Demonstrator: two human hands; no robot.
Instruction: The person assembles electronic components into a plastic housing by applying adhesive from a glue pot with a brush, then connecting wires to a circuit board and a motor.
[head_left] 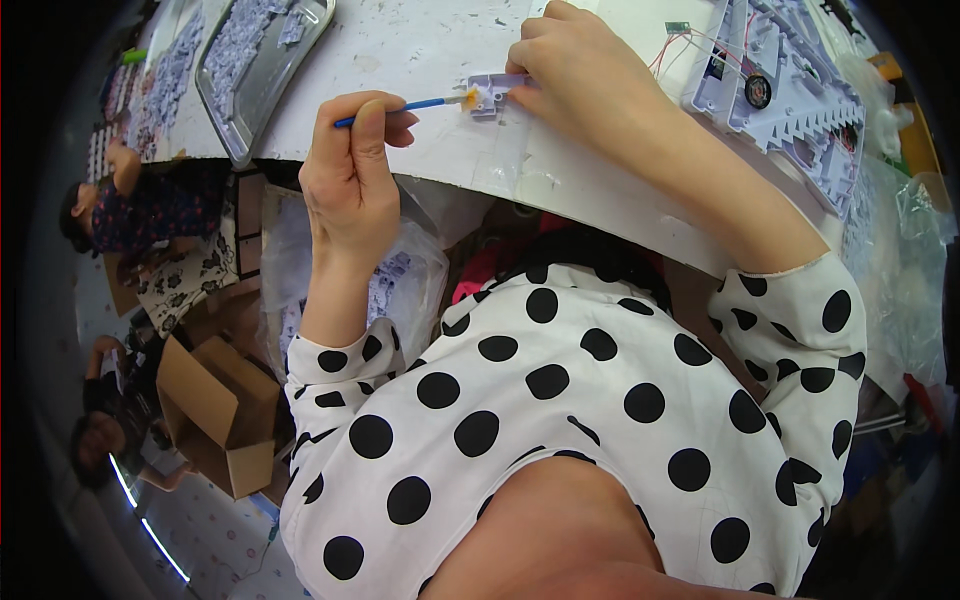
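A thin blue paintbrush [425, 103] is pinched between the thumb and fingers of my left hand [352, 165]. Its yellowish bristles touch a small pale lilac plastic part [486, 97] lying on the white table. My right hand [580, 65] grips the right end of that part with thumb and fingertips, which hide some of it. Right of my right forearm lie larger lilac plastic housings [765, 115] with toothed edges. A round black speaker [757, 91] and a small circuit board [678, 28] on thin red and white wires rest by them.
A metal tray [244, 140] of small lilac parts stands at the table's left, with more loose parts [172, 80] beyond it. Below the table edge are a plastic-lined container [415, 262] of parts and an open cardboard box [215, 400]. Two other people sit at the left.
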